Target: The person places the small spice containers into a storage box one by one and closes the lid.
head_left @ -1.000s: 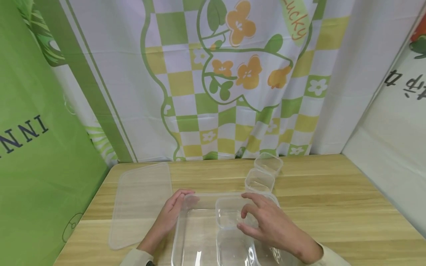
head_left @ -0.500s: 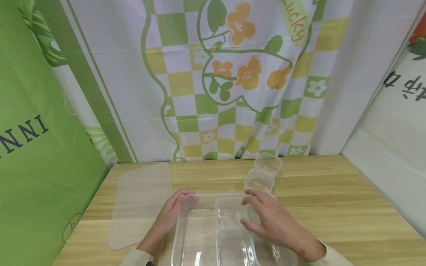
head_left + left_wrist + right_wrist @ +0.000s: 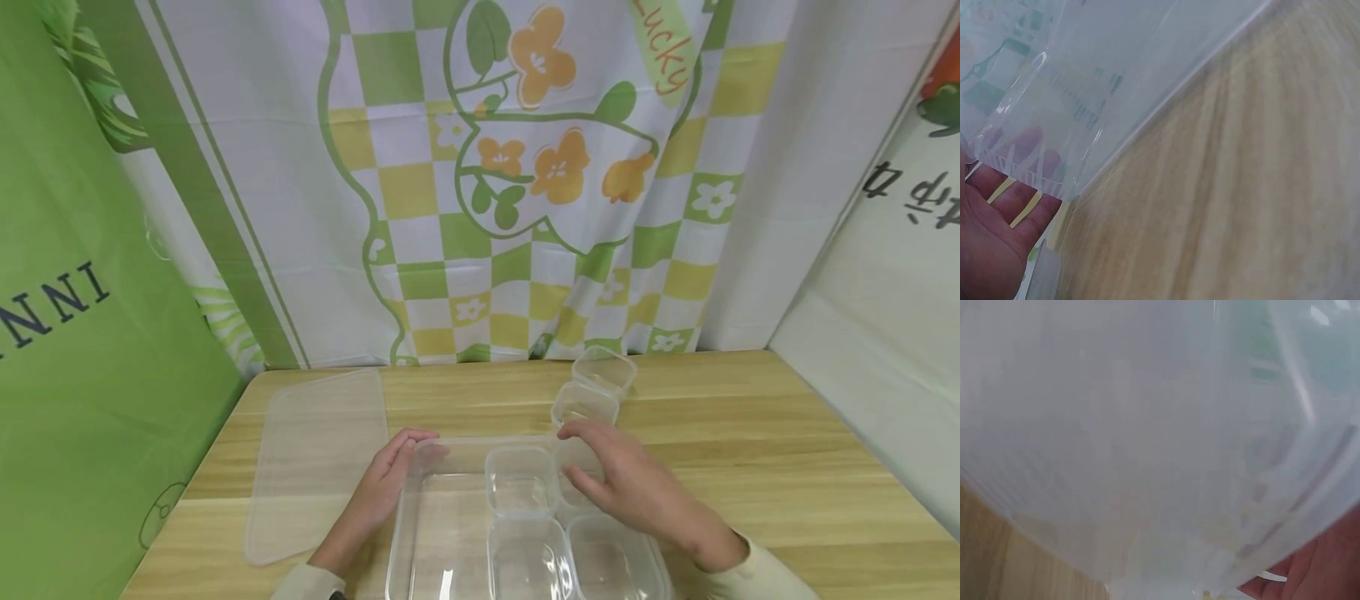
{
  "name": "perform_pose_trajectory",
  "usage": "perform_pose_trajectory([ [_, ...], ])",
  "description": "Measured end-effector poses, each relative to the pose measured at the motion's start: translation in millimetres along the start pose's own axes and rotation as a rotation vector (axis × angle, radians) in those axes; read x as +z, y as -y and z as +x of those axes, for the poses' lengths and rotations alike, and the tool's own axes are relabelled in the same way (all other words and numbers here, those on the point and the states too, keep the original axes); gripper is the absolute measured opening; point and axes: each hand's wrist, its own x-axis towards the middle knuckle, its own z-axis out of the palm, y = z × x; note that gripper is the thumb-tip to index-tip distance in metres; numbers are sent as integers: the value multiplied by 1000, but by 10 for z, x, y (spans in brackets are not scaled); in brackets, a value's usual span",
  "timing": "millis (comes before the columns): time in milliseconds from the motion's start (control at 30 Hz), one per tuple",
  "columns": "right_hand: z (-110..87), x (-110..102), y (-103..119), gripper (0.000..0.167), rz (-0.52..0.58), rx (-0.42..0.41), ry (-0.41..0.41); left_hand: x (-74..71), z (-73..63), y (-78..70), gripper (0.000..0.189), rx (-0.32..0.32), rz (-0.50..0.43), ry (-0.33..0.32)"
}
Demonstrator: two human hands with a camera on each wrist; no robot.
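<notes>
A large clear plastic box [image 3: 450, 554] lies in the lower middle of the head view. My left hand [image 3: 384, 479] grips its far left corner. The left wrist view shows those fingers [image 3: 1035, 212] against the clear wall. Small clear square tubs sit in the box's right part: a far middle tub [image 3: 521, 483], a near middle tub [image 3: 525, 558] and a near right tub [image 3: 606, 558]. My right hand [image 3: 637, 483] hovers at the far right corner, thumb and index finger apart, partly covering another tub [image 3: 576, 475]. In the right wrist view, a cloudy clear wall [image 3: 1135, 456] hides most of that hand.
Behind the box stand a nearer loose tub [image 3: 585, 404] and a farther loose tub [image 3: 604, 371], close together. A flat translucent lid [image 3: 318, 467] lies left on the wooden table [image 3: 787, 467]. A patterned curtain [image 3: 517, 292] hangs behind the table's far edge.
My right hand has shifted right from above the far middle tub to the far right corner, uncovering the near right tub. My left hand stays at its corner.
</notes>
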Motion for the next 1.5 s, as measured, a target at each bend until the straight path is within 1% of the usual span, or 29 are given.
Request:
perform_pose_trajectory([
  [133,22,-41,-63,35,17,7,-19,-1,-3,-2,35,-3,0,1],
  [333,53,-86,-198,31,-5,8,-64,-2,-4,-3,35,0,0,2],
  [567,71,-116,-379,29,4,79,-60,-3,-3,-4,35,0,-1,1],
  [700,87,-118,-473,28,12,97,-67,-1,-5,-3,35,2,0,0],
  [967,61,-122,-623,28,26,206,-29,1,-1,2,35,3,1,3],
  [1033,48,-120,-651,27,32,222,-19,3,1,3,35,3,0,5],
  [1167,21,-124,-683,24,50,242,-8,7,2,11,35,-4,-1,10],
  [1300,7,-127,-713,21,61,240,-5,7,-5,10,36,-14,3,6],
  [1500,-13,-114,-768,14,98,253,10,2,-7,0,36,-8,8,1],
])
